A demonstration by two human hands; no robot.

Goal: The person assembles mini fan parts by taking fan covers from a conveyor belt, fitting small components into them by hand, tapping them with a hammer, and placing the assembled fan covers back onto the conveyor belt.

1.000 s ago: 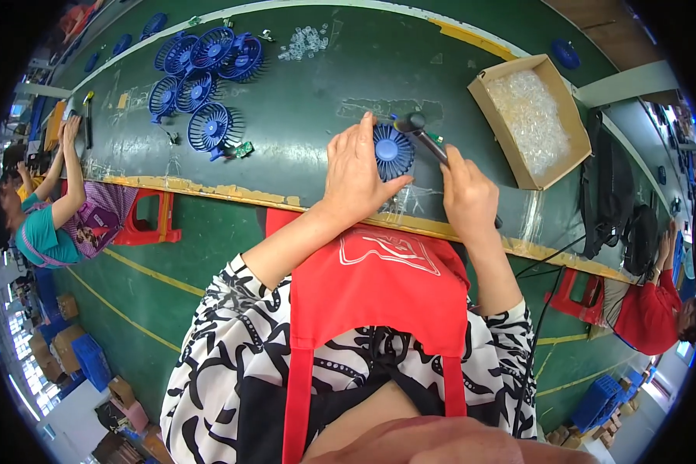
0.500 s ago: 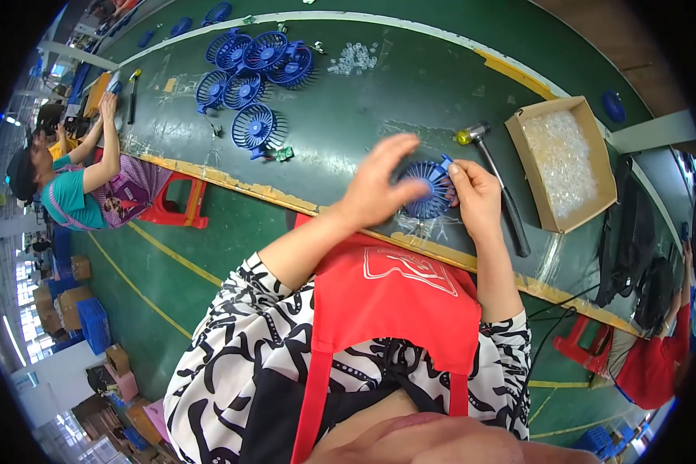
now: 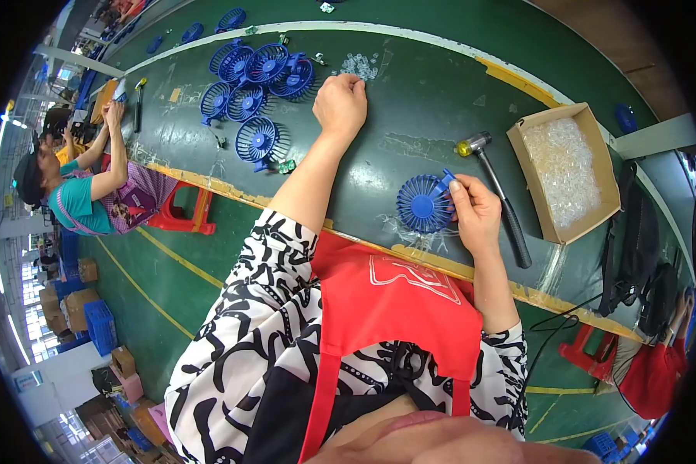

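Observation:
My right hand point(image 3: 478, 213) grips a small blue fan point(image 3: 422, 204) by the short stub on its rim, with thumb on top. The fan's round slatted cage lies over the table near its front edge. Farther off, my left hand point(image 3: 342, 106) reaches to the near edge of a pile of small clear plastic pieces point(image 3: 361, 65). Its fingers are curled together and point down, and whatever is between them is hidden. Left of that hand lies a cluster of blue fan housings point(image 3: 267, 63), with one more housing point(image 3: 256, 138) and a small green circuit board point(image 3: 287, 166) nearer me.
A mallet point(image 3: 503, 197) with a yellow-tipped head lies right of my right hand. Beyond it stands an open cardboard box point(image 3: 562, 170) full of clear pieces. A co-worker point(image 3: 85, 185) sits at the table's far left, near another hammer point(image 3: 138, 104). Black straps point(image 3: 632, 240) hang at the right.
My left hand has moved away from the fan, forward and left to the clear pieces, and its fingers have curled in. My right hand keeps hold of the fan.

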